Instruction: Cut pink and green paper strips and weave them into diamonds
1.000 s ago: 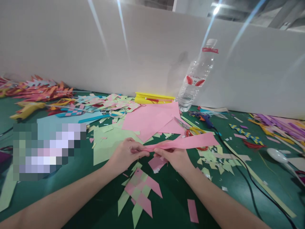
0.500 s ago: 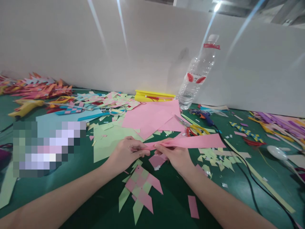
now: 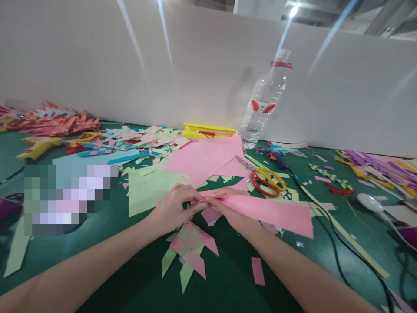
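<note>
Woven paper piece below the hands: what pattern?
The woven paper piece is checked pink and green; head view.

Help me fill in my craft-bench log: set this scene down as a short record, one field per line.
Surface: green table with scattered paper scraps
Hands: left hand and right hand both pinch a pink paper strip, fingertips close together
Below the hands: woven pink-and-green paper piece
Cutting tool: scissors with red and yellow handles, lying beyond the right hand
Glue guns: yellow one far left, blue one right of centre
Bottle: clear plastic bottle near the pale panel
</note>
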The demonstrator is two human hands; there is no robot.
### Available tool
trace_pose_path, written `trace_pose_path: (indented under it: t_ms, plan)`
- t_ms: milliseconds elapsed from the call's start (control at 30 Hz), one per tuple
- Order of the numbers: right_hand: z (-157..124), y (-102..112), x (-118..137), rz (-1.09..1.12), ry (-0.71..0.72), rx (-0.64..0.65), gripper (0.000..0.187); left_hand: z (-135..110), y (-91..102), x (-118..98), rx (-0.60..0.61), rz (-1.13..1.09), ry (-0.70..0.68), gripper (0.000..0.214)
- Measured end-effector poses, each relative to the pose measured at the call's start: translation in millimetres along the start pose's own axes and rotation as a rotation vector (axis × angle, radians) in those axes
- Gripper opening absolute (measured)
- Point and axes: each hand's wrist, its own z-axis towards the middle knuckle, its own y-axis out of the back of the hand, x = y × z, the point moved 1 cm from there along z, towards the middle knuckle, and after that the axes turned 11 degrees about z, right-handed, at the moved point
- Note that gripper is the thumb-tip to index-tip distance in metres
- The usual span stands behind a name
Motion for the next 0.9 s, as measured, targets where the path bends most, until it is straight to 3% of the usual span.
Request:
trace_pose_path:
  t_ms: [100,267,600,900]
  plan:
    - [2,2,-9,0.026,-0.079,0.058,0.019,1,0.5,1,0.019,0.021,0.097,0.027]
    - [9,10,-18,0.149,-0.159,-0.126,0.027,2,4.2,6,0.034,0.075,0.113,0.032]
    - [18,22,-22,0.175,-0.136,-0.273,0.035,5,13.2,18,0.063,-0.006,0.133,0.031]
    - [18,25,-24,0.055,-0.108,-0.226,0.033,9,13.1,23,0.039,0.075,0.101,0.034]
